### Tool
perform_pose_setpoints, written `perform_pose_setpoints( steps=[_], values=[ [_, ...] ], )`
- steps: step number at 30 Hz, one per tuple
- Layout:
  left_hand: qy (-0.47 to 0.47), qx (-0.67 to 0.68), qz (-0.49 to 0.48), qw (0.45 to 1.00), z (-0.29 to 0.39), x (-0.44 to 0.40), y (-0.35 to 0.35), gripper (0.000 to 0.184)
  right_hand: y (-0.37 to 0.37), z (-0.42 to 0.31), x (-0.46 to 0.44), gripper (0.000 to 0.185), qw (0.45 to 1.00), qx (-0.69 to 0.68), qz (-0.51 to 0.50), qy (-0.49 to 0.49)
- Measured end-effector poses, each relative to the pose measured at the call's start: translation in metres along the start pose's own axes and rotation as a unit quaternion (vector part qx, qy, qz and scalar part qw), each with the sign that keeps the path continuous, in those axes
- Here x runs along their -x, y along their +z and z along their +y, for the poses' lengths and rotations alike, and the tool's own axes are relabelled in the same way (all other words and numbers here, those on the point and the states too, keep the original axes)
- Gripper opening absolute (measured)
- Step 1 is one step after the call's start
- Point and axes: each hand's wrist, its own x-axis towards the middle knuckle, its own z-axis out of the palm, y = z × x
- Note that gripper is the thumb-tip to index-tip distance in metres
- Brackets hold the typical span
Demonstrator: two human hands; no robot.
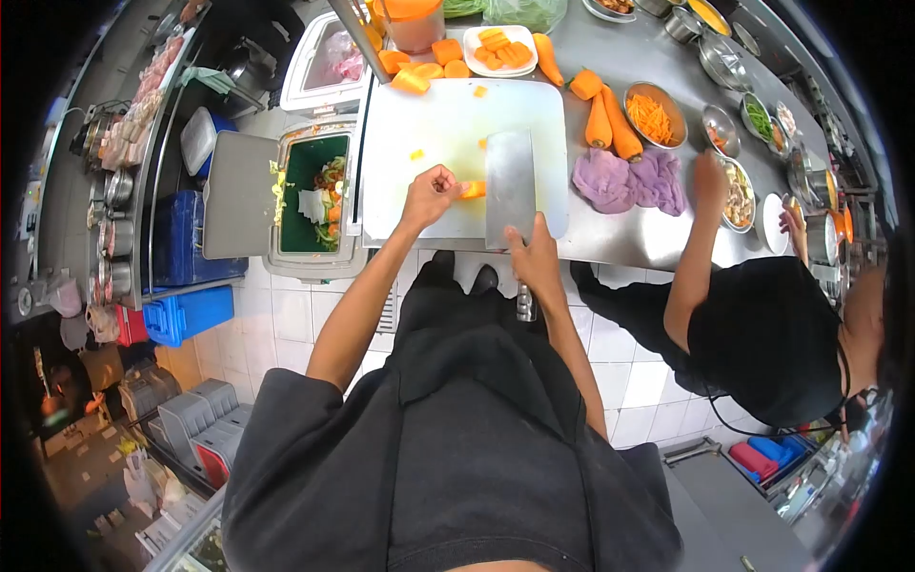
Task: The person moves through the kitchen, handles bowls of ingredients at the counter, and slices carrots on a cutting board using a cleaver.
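My right hand (536, 255) is closed around the handle of a wide cleaver (510, 176), its blade lying over the white cutting board (400, 124). Just left of the blade is an orange carrot piece (473, 190). The curled fingers of my left hand (432, 196) grip its left end, and the blade's edge partly hides the other end. A few small carrot scraps (416, 154) are scattered on the board. Beyond the board's far edge stands a white plate of cut carrot pieces (505, 69), with larger chunks (445, 51) beside it.
Whole carrots (618, 124), a bowl of shredded carrot (655, 114) and a purple cloth (629, 181) lie right of the board. A co-worker (762, 334) reaches over bowls at the right. An open scrap bin (315, 257) stands at the left.
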Motion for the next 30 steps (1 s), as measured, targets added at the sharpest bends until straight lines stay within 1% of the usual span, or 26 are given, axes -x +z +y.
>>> perform_pose_setpoints(
  steps=[1,2,4,8,10,16,18,20,22,25,28,30],
  values=[
    [-0.004,0.005,-0.001,1.0,-0.001,-0.002,0.0,0.025,-0.009,-0.02,0.005,0.038,0.996,-0.053,-0.032,0.072],
    [-0.006,0.008,-0.002,1.0,-0.002,-0.005,0.0,0.026,-0.007,-0.016,0.003,0.038,0.995,-0.055,-0.03,0.072],
    [-0.013,0.013,-0.006,1.0,-0.003,-0.005,-0.001,0.026,-0.003,-0.011,0.001,0.034,0.989,-0.116,-0.054,0.071],
    [-0.014,0.013,-0.022,1.0,-0.003,-0.005,-0.001,0.024,-0.003,-0.018,0.006,0.031,0.988,-0.119,-0.061,0.076],
    [-0.016,0.016,-0.021,1.0,-0.003,-0.004,-0.001,0.024,0.0,-0.016,0.005,0.028,0.988,-0.129,-0.044,0.07],
    [-0.028,0.011,-0.018,0.999,0.0,-0.002,-0.001,0.023,-0.002,-0.013,0.0,0.029,0.986,-0.121,-0.069,0.095],
    [-0.03,0.012,-0.016,0.999,-0.002,-0.003,0.0,0.023,0.0,-0.017,-0.001,0.03,0.984,-0.135,-0.066,0.09],
    [-0.009,0.011,-0.009,1.0,-0.005,-0.003,0.0,0.023,0.002,-0.016,-0.004,0.031,0.983,-0.15,-0.066,0.085],
    [-0.015,0.004,-0.007,1.0,-0.005,-0.003,0.0,0.023,0.001,-0.01,-0.011,0.034,0.984,-0.12,-0.09,0.096],
    [-0.025,0.011,0.003,1.0,-0.001,-0.001,0.002,0.023,0.005,-0.008,-0.012,0.035,0.983,-0.144,-0.08,0.081],
    [-0.031,0.024,0.013,0.999,0.001,-0.001,0.002,0.024,0.006,-0.009,-0.012,0.035,0.979,-0.159,-0.08,0.101],
    [-0.032,0.024,0.012,0.999,0.001,0.0,0.003,0.024,0.008,-0.004,-0.013,0.035,0.981,-0.151,-0.08,0.095]
  ],
)
